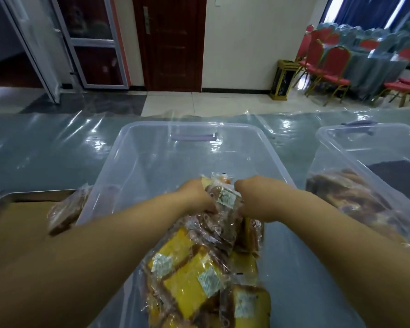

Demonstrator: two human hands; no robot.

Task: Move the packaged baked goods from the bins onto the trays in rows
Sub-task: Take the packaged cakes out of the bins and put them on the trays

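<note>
Packaged baked goods (199, 275), yellow and brown cake slices in clear wrap, are heaped in the near half of the middle clear bin (152, 147); its far half is bare. Left hand (197, 197) and right hand (251, 197) both have fingers (208, 207) curled into the wrappers on top of the heap. The right bin (341, 147) holds brown ones. On the left, a tray (14, 197) has one wrapped piece (64, 214). All of it sits on a plastic-covered tabletop (45, 143).
</note>
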